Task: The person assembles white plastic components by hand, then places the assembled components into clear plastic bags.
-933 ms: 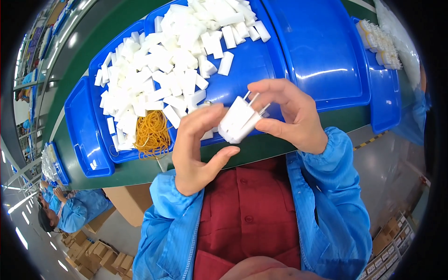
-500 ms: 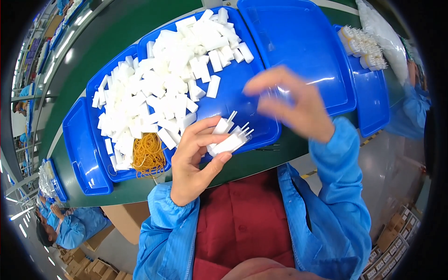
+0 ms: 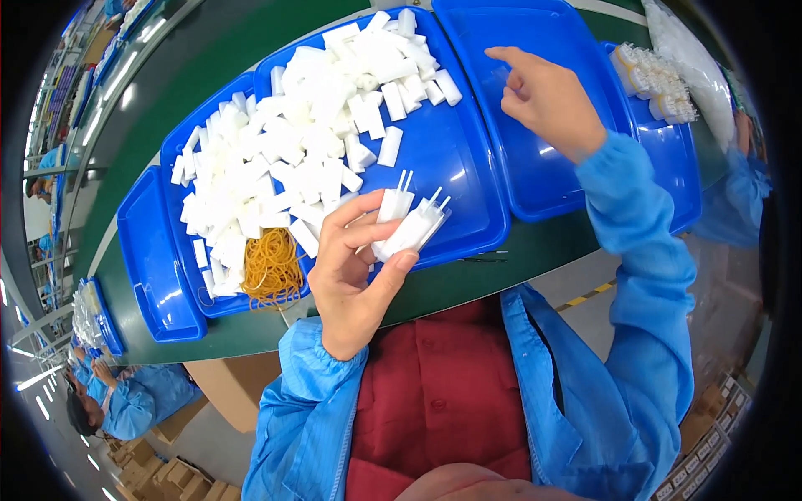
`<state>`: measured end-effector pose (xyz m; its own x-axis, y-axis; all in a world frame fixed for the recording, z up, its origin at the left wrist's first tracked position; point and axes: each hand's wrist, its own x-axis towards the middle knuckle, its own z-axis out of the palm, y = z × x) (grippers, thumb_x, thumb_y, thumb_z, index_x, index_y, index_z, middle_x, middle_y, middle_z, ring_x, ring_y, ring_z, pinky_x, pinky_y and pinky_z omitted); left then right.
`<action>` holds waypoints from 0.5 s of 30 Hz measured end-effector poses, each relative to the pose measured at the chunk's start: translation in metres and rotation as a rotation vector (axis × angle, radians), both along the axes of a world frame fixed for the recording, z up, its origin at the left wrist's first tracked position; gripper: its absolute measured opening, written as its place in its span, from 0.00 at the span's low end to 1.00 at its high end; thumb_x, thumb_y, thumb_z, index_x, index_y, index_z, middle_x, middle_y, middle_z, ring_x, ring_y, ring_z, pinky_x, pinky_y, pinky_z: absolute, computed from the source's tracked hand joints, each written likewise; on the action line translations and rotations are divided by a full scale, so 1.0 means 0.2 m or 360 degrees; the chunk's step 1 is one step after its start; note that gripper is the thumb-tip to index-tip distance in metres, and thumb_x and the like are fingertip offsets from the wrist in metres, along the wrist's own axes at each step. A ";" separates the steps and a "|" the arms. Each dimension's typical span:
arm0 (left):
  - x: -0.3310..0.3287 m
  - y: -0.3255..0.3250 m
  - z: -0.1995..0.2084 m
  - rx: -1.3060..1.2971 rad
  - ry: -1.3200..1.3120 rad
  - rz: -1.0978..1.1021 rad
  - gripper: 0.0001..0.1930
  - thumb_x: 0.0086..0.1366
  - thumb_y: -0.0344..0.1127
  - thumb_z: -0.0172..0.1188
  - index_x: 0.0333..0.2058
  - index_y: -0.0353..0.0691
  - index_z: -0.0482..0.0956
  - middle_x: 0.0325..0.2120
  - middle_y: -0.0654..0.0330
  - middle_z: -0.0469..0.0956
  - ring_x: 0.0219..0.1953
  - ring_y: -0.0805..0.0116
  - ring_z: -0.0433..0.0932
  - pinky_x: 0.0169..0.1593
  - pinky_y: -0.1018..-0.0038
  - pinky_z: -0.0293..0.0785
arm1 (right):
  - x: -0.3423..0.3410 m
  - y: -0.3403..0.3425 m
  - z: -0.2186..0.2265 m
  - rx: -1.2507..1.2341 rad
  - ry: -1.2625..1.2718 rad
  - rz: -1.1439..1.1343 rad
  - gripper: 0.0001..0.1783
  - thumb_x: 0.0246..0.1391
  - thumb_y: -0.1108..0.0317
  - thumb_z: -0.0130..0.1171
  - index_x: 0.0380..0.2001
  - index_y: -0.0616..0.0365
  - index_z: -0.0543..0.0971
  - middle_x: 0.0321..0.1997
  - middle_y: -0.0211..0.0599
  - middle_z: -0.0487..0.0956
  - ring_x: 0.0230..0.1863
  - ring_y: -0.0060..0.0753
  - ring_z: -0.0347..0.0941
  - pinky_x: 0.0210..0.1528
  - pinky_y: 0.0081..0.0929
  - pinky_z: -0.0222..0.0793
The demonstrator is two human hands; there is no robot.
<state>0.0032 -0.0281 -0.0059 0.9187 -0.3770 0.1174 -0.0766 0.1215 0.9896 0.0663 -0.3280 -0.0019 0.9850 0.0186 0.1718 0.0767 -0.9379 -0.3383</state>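
My left hand [image 3: 355,267] is closed around a small bunch of white blocks [image 3: 409,230], gripped between thumb and fingers. Thin pale pins stick up from their far ends. The bunch is over the near edge of a blue tray [image 3: 455,188], where many loose white blocks [image 3: 317,117] lie heaped. Over a second blue tray [image 3: 535,188] to the right is my right hand [image 3: 551,100]. Its index finger stretches leftward and its thumb stands apart; the other fingers are curled, and nothing shows in its grasp.
Yellow-brown rubber bands [image 3: 272,263] lie at the heap's near edge. Banded bundles of pinned white pieces [image 3: 656,83] sit in the far-right tray [image 3: 668,167], beside a clear plastic bag [image 3: 689,71]. A smaller blue tray [image 3: 159,267] stands left. Another person [image 3: 150,405] works at lower left.
My right hand has moved up and right, away from the bunch, to above the second tray. My left hand still holds the white blocks, with only a slight shift in the picture.
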 end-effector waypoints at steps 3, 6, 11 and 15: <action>-0.01 0.00 -0.02 -0.0015 -0.0024 0.0071 0.15 0.59 0.17 0.64 0.45 0.30 0.77 0.58 0.50 0.64 0.57 0.57 0.74 0.56 0.66 0.78 | -0.11 0.14 0.08 0.1593 0.0044 0.0144 0.20 0.58 0.74 0.55 0.54 0.64 0.73 0.37 0.44 0.81 0.36 0.33 0.81 0.43 0.27 0.77; -0.02 -0.01 -0.02 -0.0021 -0.0011 0.0051 0.14 0.59 0.17 0.64 0.44 0.30 0.78 0.58 0.49 0.64 0.57 0.57 0.74 0.56 0.65 0.77 | -0.25 0.38 0.14 0.2199 -0.0110 0.0060 0.18 0.62 0.73 0.55 0.54 0.65 0.71 0.37 0.38 0.80 0.40 0.29 0.79 0.45 0.26 0.75; -0.02 -0.01 -0.03 -0.0051 -0.0030 0.0057 0.14 0.59 0.17 0.64 0.45 0.30 0.78 0.58 0.48 0.65 0.56 0.58 0.74 0.56 0.66 0.76 | -0.32 0.51 0.06 0.2228 -0.0169 0.0224 0.16 0.65 0.69 0.55 0.54 0.62 0.70 0.39 0.38 0.80 0.45 0.27 0.78 0.51 0.24 0.72; -0.05 -0.01 -0.04 -0.0078 -0.0058 0.0137 0.14 0.59 0.18 0.64 0.45 0.30 0.79 0.57 0.49 0.65 0.56 0.57 0.74 0.56 0.67 0.76 | -0.35 0.53 0.02 0.2172 -0.0035 0.0236 0.16 0.65 0.68 0.55 0.54 0.61 0.70 0.41 0.40 0.80 0.42 0.27 0.79 0.48 0.25 0.73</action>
